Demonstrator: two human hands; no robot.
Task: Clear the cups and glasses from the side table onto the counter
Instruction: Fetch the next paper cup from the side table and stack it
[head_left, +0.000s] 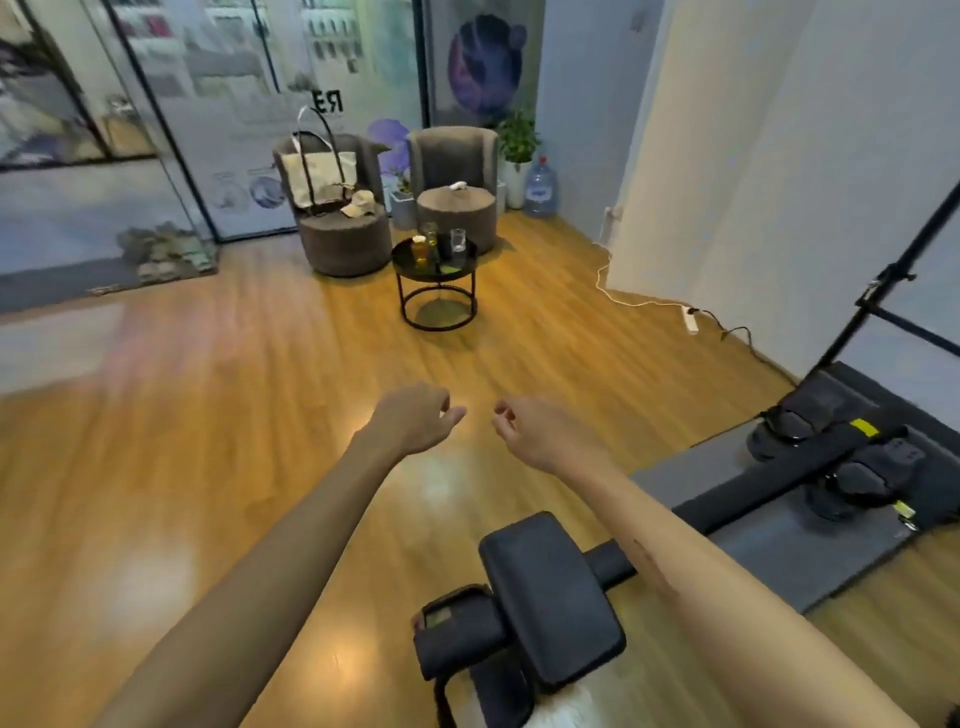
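Both hands hang over bare wood floor (218, 415), each grip released, fingers loosely curled, grasping nothing: left hand (413, 421), right hand (540, 434) just beside it. At twelve o'clock, well apart from them, the round black tabletop (410, 257) carries a bottle (420, 250), a jar (429, 232) and a glass (458, 241) inside its rim. Open floor lies between. A black bench (550, 597) sits at five o'clock.

- Bright, even indoor light; soft glare patches on the wooden floor (218, 415).
- Motion blur softens everything.
- Wide-angle bending curves the frame edges.
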